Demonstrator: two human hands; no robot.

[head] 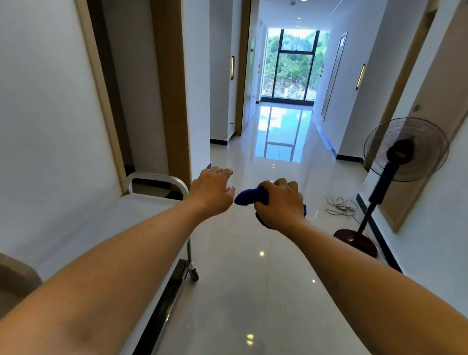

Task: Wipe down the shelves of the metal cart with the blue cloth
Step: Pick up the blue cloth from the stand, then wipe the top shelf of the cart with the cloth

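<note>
Between your two outstretched arms, over the glossy floor [249, 286] of the corridor, your right hand [279, 204] is closed in a fist around the blue cloth [249, 198]. One bunched end of the cloth sticks out to the left of the fist, and a small part shows under the wrist. Your left hand [213, 191] is empty, with the fingers spread and relaxed; it hangs just beside that free end of the cloth, thumb nearly at it, but I cannot tell if they touch. Both hands are in the air, not resting on anything.

Left of you and lower stands the metal cart [133, 215] against the white wall, its top shelf bare and pale, with a curved handle at the far end and one caster (near the lower shelf edge) visible. The cloth is off the cart, to the right of its far corner. A standing fan [405, 151] is by the right wall, with a loose cable [339, 206] on the floor near its base.
</note>
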